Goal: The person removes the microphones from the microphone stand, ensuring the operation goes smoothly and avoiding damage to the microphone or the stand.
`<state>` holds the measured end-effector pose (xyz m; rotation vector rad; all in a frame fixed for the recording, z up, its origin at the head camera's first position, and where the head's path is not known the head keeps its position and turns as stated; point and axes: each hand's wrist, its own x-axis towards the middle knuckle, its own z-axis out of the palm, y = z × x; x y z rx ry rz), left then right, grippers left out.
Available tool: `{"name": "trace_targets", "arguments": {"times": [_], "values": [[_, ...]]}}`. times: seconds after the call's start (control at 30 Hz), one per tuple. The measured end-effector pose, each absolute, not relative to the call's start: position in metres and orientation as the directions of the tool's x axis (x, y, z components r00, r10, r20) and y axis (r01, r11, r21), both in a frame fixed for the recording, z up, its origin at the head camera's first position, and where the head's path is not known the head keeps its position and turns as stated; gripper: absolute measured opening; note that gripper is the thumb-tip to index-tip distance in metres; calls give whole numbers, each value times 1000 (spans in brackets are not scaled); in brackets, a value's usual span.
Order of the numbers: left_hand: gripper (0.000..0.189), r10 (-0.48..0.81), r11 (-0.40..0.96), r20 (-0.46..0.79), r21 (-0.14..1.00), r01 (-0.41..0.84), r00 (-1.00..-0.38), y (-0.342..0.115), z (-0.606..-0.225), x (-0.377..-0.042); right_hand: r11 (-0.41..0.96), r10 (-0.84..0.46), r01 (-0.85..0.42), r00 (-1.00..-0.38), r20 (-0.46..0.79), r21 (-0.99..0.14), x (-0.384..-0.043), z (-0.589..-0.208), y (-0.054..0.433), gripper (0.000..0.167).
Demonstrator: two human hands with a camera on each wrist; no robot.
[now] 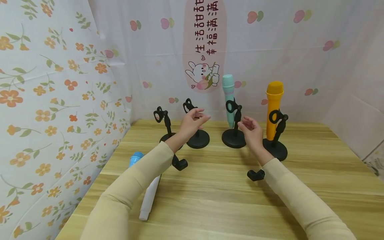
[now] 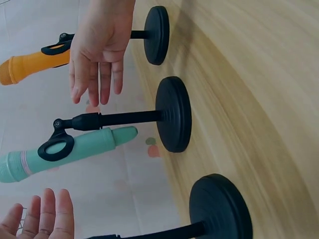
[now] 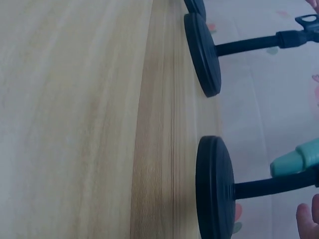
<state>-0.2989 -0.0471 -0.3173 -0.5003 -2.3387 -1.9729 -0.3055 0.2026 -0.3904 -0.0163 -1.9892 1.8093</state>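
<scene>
My left hand hovers in front of a black microphone stand, its fingers loosely extended and holding nothing. Beside the teal microphone's stand is my right hand, fingers slightly bent with nothing between them. The teal microphone sits in that stand's clip, tilted, head up. An orange microphone rests in the clip of the rightmost stand. In the right wrist view only fingertips of my right hand show, near the teal microphone's lower end.
Another stand with a bare clip stands at the left, its base partly behind my left arm. A microphone with a blue head and white body lies on the wooden table, its middle hidden by my sleeve. A printed cloth hangs behind.
</scene>
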Motion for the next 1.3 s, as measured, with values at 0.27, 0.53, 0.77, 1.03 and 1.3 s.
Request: {"name": "trace_targets", "arguments": {"times": [0.27,0.53,0.77,1.03,1.3], "values": [[59,215,238,248,925,297,-945,-22,-316,-315,112,261,-242,-929,263,-964,-313,-394,208,55],[67,196,245,241,926,286,-950,5,-314,-327,54,246,-192,-949,199,-980,-325,-402,215,59],[69,157,268,313,899,345,-937,17,-316,-340,45,198,-172,-964,178,-984,-331,-404,212,59],[79,149,251,336,897,364,-930,30,-309,-356,48,193,-160,-967,166,-986,-338,-401,212,61],[81,121,230,342,903,362,-932,47,-303,-373,41,198,-200,-959,204,-979,-344,-398,213,58]]}}
